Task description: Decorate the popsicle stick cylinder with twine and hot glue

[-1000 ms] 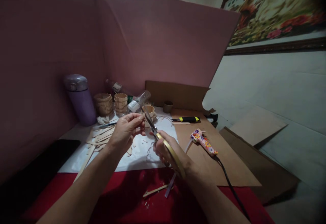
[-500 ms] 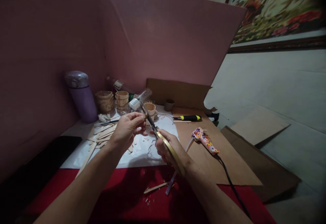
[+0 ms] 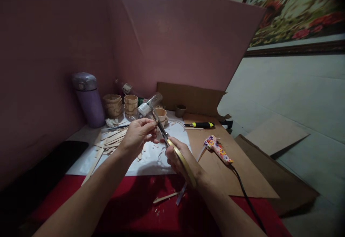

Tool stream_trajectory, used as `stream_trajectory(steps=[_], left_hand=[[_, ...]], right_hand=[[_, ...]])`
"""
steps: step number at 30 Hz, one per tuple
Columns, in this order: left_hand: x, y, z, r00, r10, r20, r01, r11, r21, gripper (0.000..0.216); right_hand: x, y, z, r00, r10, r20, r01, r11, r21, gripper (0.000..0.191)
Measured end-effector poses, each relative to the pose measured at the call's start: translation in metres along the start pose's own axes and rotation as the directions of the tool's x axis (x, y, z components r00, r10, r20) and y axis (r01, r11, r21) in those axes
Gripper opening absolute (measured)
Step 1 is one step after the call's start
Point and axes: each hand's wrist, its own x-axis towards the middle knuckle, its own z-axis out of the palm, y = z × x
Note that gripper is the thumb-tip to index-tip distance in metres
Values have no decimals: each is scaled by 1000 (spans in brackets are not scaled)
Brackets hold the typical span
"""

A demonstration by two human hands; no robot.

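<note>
Both of your hands are working above the white sheet (image 3: 151, 163): your right hand (image 3: 179, 159) is gripping the scissors (image 3: 172, 147), blades pointing to 11 o'clock, while your left hand (image 3: 137, 136) is pinching a small wooden piece (image 3: 155, 122) at the blades.

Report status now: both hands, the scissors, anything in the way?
Right hand grips scissors. Left hand pinches small piece at blades. Glue gun lies right, apart.

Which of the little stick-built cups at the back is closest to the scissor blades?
The cup right behind the scissors, beside the lying plastic bottle. The other two stand farther left, near the purple flask.
</note>
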Motion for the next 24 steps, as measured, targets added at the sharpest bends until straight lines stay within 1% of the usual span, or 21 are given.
stream_trajectory(steps=[5, 9, 12, 19, 24], left_hand=[[1, -2, 0, 1000, -6, -13, 6, 1000, 6, 15], [1, -4, 0, 1000, -18, -17, 18, 1000, 9, 15], [1, -4, 0, 999, -24, -28, 24, 1000, 7, 15], [0, -2, 1, 999, -15, -32, 15, 1000, -4, 19], [0, -1, 2, 999, -34, -28, 33, 999, -29, 18]], right_hand=[[4, 4, 2, 999, 32, 20, -33, 996, 88, 71], [7, 11, 2, 998, 63, 32, -67, 988, 141, 58], [7, 14, 3, 999, 49, 19, -52, 986, 156, 52], [7, 12, 6, 998, 24, -54, -20, 997, 78, 58], [8, 12, 9, 997, 22, -69, -15, 994, 104, 68]])
